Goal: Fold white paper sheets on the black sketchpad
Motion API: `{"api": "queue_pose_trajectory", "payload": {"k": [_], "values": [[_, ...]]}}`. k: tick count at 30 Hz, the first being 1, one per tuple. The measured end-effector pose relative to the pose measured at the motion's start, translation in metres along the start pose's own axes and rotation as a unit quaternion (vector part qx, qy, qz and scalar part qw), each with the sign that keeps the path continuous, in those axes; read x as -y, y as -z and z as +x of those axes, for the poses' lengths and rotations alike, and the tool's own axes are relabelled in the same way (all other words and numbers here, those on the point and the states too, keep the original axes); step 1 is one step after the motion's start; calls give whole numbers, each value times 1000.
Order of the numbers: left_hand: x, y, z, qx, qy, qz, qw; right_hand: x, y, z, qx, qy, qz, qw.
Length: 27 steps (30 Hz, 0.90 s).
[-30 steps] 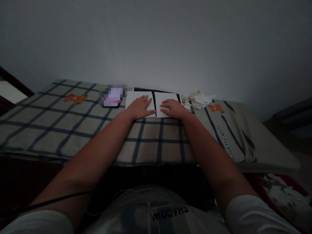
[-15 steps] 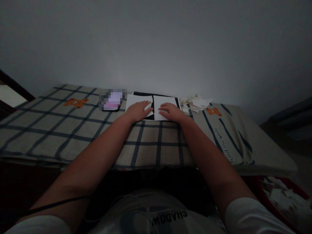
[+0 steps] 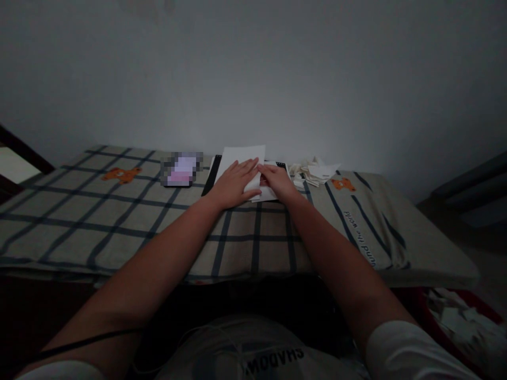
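Change since earlier frame: the white paper sheet (image 3: 241,158), formerly lying open in two halves with a hand on each, now has its left half folded over toward 3 o'clock, hands drawn together. Left hand (image 3: 234,183): flat, fingers spread, pressing the sheet's upper layer; right hand (image 3: 278,181): fingers loosely curled, touching the sheet's right edge, grip undeterminable. Sheet lies on a black mat (image 3: 210,174) on the checked tabletop (image 3: 130,211); blurred phone (image 3: 181,169) at 9 o'clock of it, pile of folded papers (image 3: 315,171) at 3 o'clock.

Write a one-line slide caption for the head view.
Both hands, left hand and right hand, press white paper on a checked cloth.
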State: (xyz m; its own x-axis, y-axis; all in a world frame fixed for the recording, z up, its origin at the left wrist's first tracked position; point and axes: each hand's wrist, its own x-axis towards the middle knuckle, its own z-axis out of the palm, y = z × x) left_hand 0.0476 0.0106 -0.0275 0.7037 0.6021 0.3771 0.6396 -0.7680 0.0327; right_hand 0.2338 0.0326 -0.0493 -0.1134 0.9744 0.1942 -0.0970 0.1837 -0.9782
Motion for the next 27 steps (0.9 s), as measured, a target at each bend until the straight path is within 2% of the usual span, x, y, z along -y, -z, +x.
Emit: {"api": "queue_pose_trajectory", "payload": {"k": [2,4,6,7,9,10,13,17,20,23,27], "values": [[-3,0,0,3,-13,7,1000,0,1,0,-3,-6,39,999],[-2,2,-1,-19,0,4,1000,2,3,-1,-14,-10,64,998],[3,4,-2,-77,62,-8,995,4,7,-1,-31,-11,63,997],[9,4,-2,-121,116,-19,986,5,8,-1,-40,-13,56,998],[22,2,-1,-208,225,-56,950,6,10,0,-59,-19,42,997],[29,0,0,-233,272,-88,929,6,11,1,-67,-21,41,997],[48,-7,2,-262,377,-252,852,5,12,2,-79,-17,45,996],[53,-9,1,-249,377,-477,754,3,14,4,-72,-15,42,996],[48,-6,-1,-250,363,-544,714,3,19,6,-75,1,60,995],[44,-3,-1,-257,356,-557,705,5,25,7,-86,18,58,994],[41,-1,-2,-261,358,-519,731,7,32,6,-69,29,46,996]]}}
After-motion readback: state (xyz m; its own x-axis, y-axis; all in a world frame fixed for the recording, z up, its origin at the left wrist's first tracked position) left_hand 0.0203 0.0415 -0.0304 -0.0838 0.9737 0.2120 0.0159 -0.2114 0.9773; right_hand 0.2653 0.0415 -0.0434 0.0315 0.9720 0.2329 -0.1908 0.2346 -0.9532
